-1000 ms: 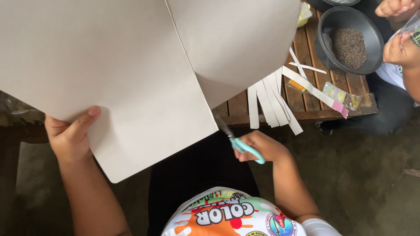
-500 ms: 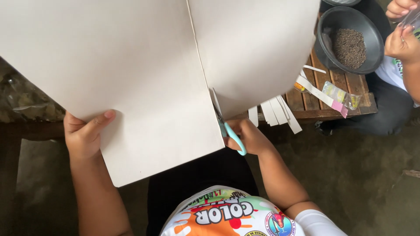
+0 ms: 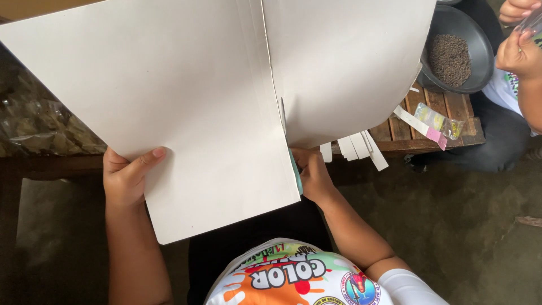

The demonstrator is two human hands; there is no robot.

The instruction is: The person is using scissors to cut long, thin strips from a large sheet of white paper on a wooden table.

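A large off-white sheet of card (image 3: 192, 107) fills most of the head view, split by a straight cut running up its middle. My left hand (image 3: 125, 176) pinches the sheet's lower left edge, thumb on top. My right hand (image 3: 314, 174) grips teal-handled scissors (image 3: 296, 171) at the bottom of the cut, their blades hidden in the card. Several cut white paper strips (image 3: 361, 148) lie on the edge of a low wooden slatted table (image 3: 446, 133) to the right.
A dark bowl (image 3: 477, 34) holding dark grains sits on the table's far end. Another person's hands (image 3: 516, 51) hold a clear bag at the top right. A small yellow and pink packet (image 3: 437, 125) lies by the strips. A bag of brown material (image 3: 39, 130) sits left.
The scissors have travelled up into the card and the cut has lengthened. The sheet has come closer, covering more of the table and strips. My left hand has shifted right along the sheet's edge.
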